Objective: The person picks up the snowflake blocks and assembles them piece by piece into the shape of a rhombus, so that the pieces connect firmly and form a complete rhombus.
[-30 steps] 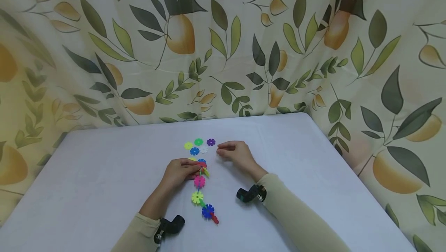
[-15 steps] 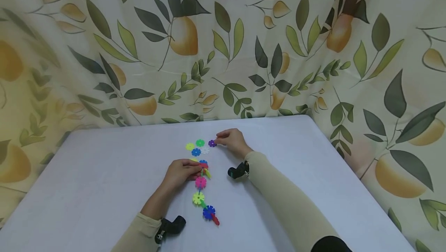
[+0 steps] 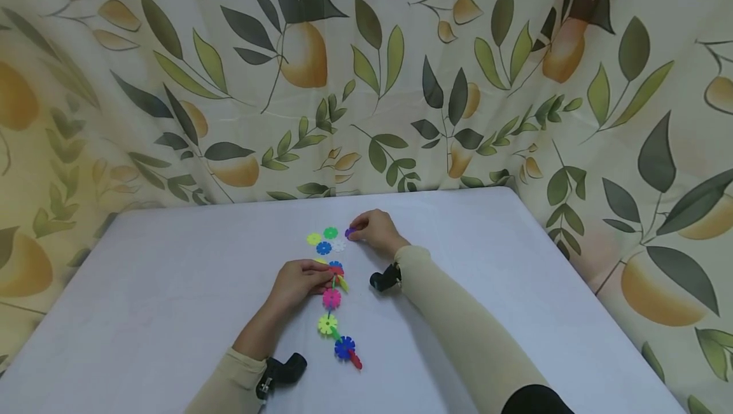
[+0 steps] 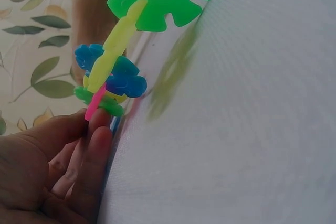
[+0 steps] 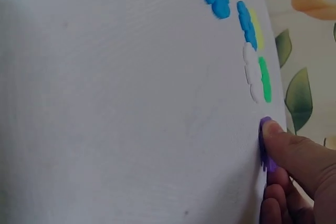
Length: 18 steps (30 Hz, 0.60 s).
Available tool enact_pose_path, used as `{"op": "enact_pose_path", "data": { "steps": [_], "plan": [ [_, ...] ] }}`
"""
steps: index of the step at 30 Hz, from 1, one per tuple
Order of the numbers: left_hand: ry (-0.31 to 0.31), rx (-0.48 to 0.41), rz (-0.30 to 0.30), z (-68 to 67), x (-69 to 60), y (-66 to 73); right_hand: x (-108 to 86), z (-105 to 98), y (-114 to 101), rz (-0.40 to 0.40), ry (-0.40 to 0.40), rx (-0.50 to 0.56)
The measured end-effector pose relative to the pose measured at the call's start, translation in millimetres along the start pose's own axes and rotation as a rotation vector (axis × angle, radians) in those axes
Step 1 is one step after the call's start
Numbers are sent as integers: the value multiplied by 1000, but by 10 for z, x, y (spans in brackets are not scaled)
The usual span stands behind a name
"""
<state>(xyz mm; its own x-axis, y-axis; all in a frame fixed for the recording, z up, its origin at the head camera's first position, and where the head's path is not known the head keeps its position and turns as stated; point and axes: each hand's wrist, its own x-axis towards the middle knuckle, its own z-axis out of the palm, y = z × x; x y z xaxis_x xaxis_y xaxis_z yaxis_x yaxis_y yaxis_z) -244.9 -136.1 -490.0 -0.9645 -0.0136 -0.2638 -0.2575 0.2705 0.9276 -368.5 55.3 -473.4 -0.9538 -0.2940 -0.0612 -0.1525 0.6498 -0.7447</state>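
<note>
In the head view my left hand [image 3: 296, 282] holds the upper end of a chain of interlocking flower-shaped plastic discs. Below its fingers the chain runs towards me through a pink disc [image 3: 331, 299], a yellow-green disc [image 3: 327, 324], a blue disc [image 3: 345, 347] and a red disc [image 3: 356, 360]. The left wrist view shows thumb and fingertips pinching the chain near a pink piece [image 4: 95, 102], with a large green disc [image 4: 178, 14] close to the camera. My right hand [image 3: 378, 233] pinches a purple disc [image 5: 271, 165] between thumb and fingers at the table surface.
Loose discs lie beyond the chain: a yellow one [image 3: 314, 239], a green one [image 3: 330, 233], a blue one [image 3: 324, 247] and a white one [image 3: 339, 245]. A white cloth covers the table [image 3: 189, 287]. Behind it hangs a leaf-and-fruit patterned curtain [image 3: 389, 83].
My right hand has moved forward and slightly left to the purple disc and taken hold of it. The left hand keeps its grip on the chain, almost still.
</note>
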Motion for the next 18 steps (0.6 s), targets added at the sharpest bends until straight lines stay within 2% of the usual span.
{"op": "enact_pose_path", "data": {
  "steps": [6, 11, 18],
  "plan": [
    [3, -7, -9, -4, 2, 6, -52, -7, 13, -1, 48, 20],
    [0, -20, 3, -1, 11, -6, -140, -17, 51, 33, 88, 55],
    [0, -1, 21, 1, 17, -17, -257, -22, 196, 38, 78, 163]
  ]
}}
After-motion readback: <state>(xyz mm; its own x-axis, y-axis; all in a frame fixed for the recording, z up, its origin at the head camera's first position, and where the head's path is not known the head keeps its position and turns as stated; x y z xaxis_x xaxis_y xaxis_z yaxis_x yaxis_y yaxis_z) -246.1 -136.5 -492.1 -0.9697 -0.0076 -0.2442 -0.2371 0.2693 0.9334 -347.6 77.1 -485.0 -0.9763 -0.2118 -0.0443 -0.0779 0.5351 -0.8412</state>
